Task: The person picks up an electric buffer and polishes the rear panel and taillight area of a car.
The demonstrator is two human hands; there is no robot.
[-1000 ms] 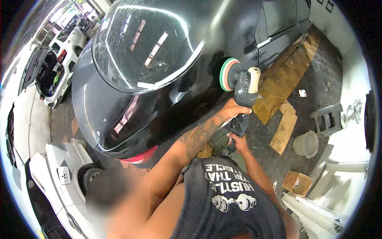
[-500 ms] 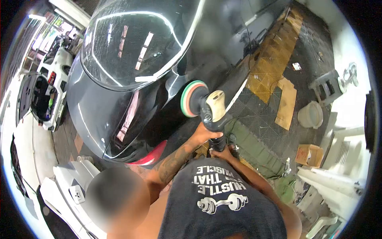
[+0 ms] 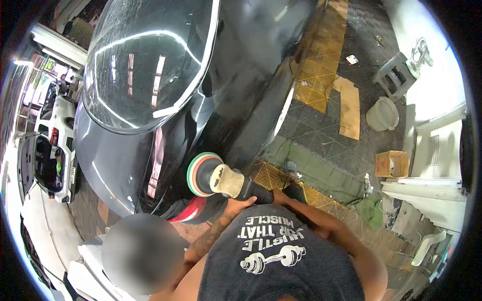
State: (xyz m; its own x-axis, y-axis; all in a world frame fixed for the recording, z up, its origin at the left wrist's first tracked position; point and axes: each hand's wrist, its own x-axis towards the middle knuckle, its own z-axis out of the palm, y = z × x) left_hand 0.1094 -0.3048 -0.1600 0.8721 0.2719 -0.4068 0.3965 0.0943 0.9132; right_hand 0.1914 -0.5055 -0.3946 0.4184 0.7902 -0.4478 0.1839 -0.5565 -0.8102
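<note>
A polisher (image 3: 228,181) with a cream head cover and black handle is held in front of my body. Its round foam pad (image 3: 190,175), edged green and orange, faces the glossy dark rear corner of a car (image 3: 226,120), just above the red tail light (image 3: 193,208). Whether the pad touches the paint I cannot tell. My left hand (image 3: 241,204) is closed on the handle behind the head, partly hidden under it. Further back, my right hand (image 3: 281,197) wraps round the handle's rear end.
To the right are cardboard pieces (image 3: 350,113), a grey bucket (image 3: 382,114), a grey stool (image 3: 396,75), a fan (image 3: 419,56) and a cardboard box (image 3: 391,164). A green cloth (image 3: 316,168) lies on the grid floor. At left stands a white car (image 3: 63,125) with its tailgate raised.
The polisher has moved down and left along the car's corner, closer to the tail light, and its handle now lies more level. Both hands have kept their hold. The view has shifted.
</note>
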